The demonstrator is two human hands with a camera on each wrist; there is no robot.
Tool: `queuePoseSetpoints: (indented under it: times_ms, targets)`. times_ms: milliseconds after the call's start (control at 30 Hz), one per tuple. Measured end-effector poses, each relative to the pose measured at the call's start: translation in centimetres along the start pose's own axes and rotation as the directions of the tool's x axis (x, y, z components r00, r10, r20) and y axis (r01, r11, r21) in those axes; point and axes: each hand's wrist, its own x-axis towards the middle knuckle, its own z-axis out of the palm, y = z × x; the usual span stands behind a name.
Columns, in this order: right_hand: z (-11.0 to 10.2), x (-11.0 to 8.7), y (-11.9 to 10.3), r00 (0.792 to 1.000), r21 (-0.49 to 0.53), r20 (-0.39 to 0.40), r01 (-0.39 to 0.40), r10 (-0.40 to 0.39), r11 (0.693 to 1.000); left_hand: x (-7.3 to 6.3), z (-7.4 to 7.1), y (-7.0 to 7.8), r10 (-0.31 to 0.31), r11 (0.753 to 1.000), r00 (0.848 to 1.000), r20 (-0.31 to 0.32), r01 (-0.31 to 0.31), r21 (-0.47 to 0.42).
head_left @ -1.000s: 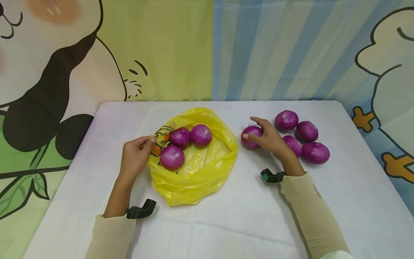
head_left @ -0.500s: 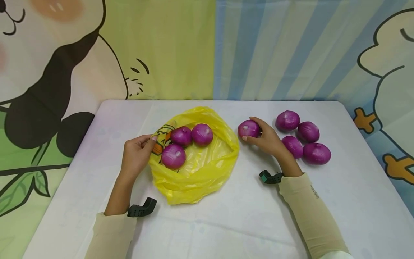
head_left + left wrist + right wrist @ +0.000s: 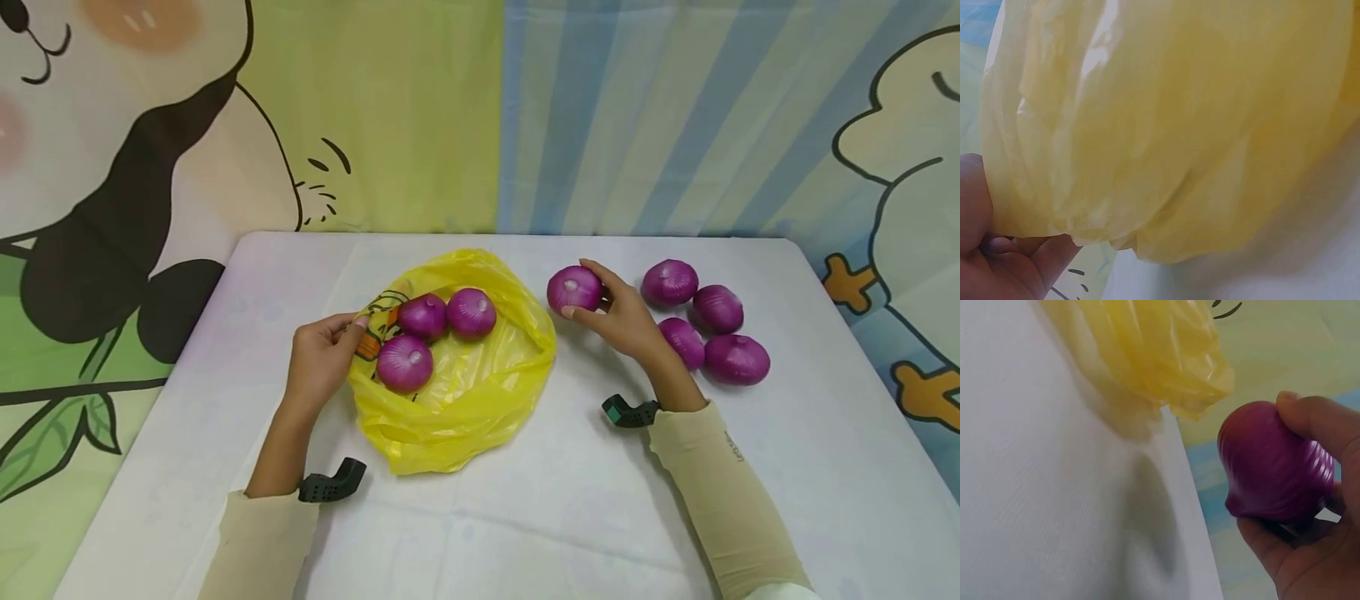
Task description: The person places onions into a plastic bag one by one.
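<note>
My right hand (image 3: 622, 315) grips a purple onion (image 3: 573, 288) between thumb and fingers, just right of a yellow plastic bag (image 3: 480, 417). In the right wrist view the held onion (image 3: 1272, 465) hangs above the table, its shadow falling on the white cloth. At the bag's left rim, my left hand (image 3: 322, 358) pinches the plastic between thumb and fingers. The bag's mouth is spread wide, and 3 onions (image 3: 405, 363) lie inside at its left and back. In the left wrist view the bag's yellow side (image 3: 1147, 125) fills most of the picture, hiding the onions.
Several more purple onions (image 3: 737, 360) sit in a group on the right of the white-covered table (image 3: 480, 533), beyond the right wrist. A cartoon-printed cloth (image 3: 390, 117) hangs behind the table's back edge. Each wrist wears a small black camera (image 3: 333, 481).
My right hand has closed on the onion and lifted it, shifting it slightly left and away toward the back. My left hand keeps its hold on the bag's rim.
</note>
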Motion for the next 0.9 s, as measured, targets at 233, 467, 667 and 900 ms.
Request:
queuePoseSetpoints:
  times_ms: [233,467,667,900]
  targets:
    - [0.6,0.3,-1.8,0.999,0.082,-0.001,0.048,-0.048,0.996,0.0,-0.1,-0.1,0.001,1.0,1.0,-0.002,-0.001,0.011]
    - [1.3,1.0,-3.6,0.995,0.125,0.025,0.096,-0.1,0.987,0.0,0.0,0.0,0.007,1.0,1.0,-0.005,-0.007,0.006]
    - [2.2,1.8,-5.0,0.99,0.148,0.047,0.127,-0.135,0.981,0.0,0.1,0.0,0.002,1.0,1.0,-0.004,-0.002,0.003]
    - [3.2,2.4,-6.4,0.979,0.178,0.1,0.161,-0.181,0.971,0.0,0.2,0.1,0.007,1.0,1.0,-0.005,-0.007,0.009]
